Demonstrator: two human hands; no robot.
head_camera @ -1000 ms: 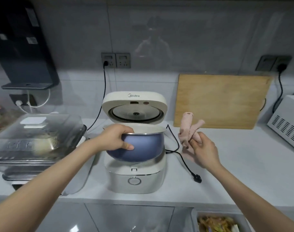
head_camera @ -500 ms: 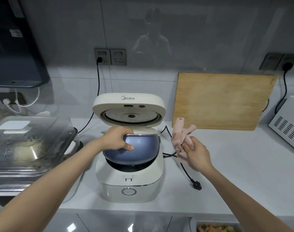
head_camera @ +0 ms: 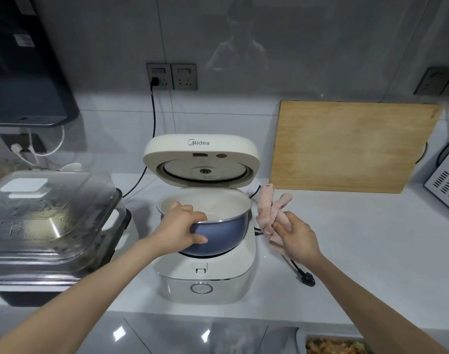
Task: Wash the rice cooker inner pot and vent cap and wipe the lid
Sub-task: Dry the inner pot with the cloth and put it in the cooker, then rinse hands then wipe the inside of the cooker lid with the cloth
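The left hand (head_camera: pixel 182 226) grips one inner pot (head_camera: pixel 224 235), the right hand (head_camera: pixel 298 240) grips one pink cloth (head_camera: pixel 270 213).

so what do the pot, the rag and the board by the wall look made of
Inner pot: probably coated metal, matte blue outside, pale inside, with a bright bare rim. Cloth: soft pink fabric, waffle-like texture, limp folds. Cutting board: wood or bamboo, tan with faint grain, matte.

The white surface (head_camera: pixel 358 251) carries a white rice cooker (head_camera: pixel 205 284) at its middle, a clear-lidded steamer (head_camera: pixel 47 226) just left of it, a loose black plug (head_camera: pixel 306 279) lying to its right, a wooden cutting board (head_camera: pixel 346 146) leaning against the wall behind, and a vented appliance (head_camera: pixel 445 187) at the far right.
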